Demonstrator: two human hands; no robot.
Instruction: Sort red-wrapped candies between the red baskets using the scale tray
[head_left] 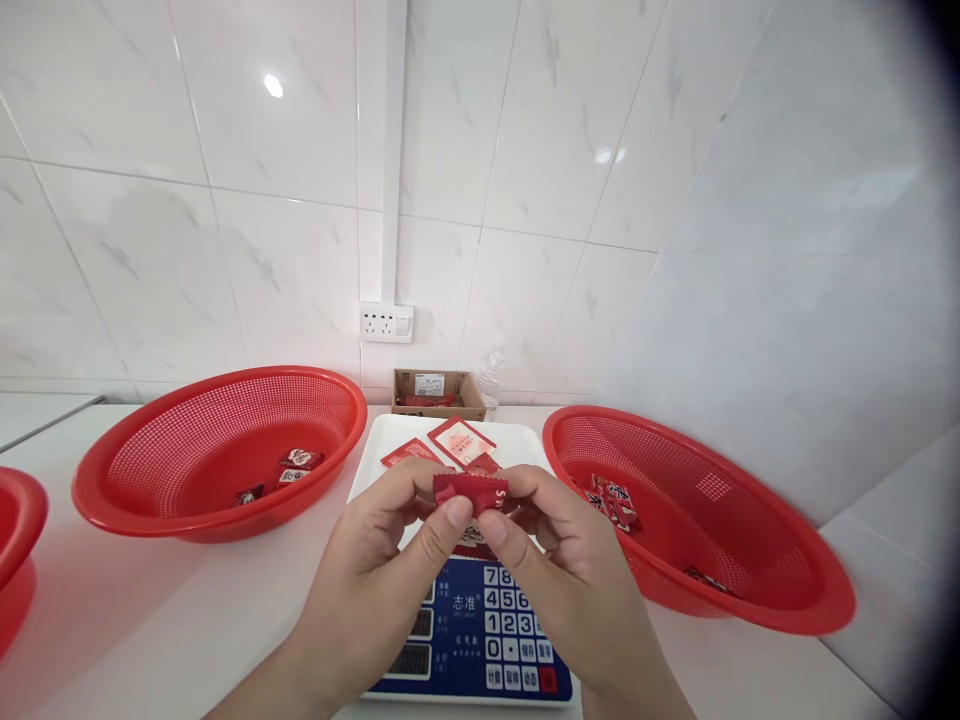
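Note:
Both hands meet over a digital scale [457,675]. Between them is a small red wrapped packet [471,490] with a serrated edge. My left hand [375,560] pinches its left end with thumb and fingers, and my right hand [566,545] grips the right end. Another dark red packet [471,548] shows partly behind my thumbs. On the scale's white pan lie a red card [459,440] with a pale centre and a flat red packet [411,453]. Some of the pan and keypad is covered by my hands.
Red perforated baskets stand on the left [187,520] and right [750,500], each with several small packets inside. Another red basket [19,520] is cut off at the left edge. A cardboard box [469,400] sits behind the scale, beside clear plastic [491,375], near the tiled wall.

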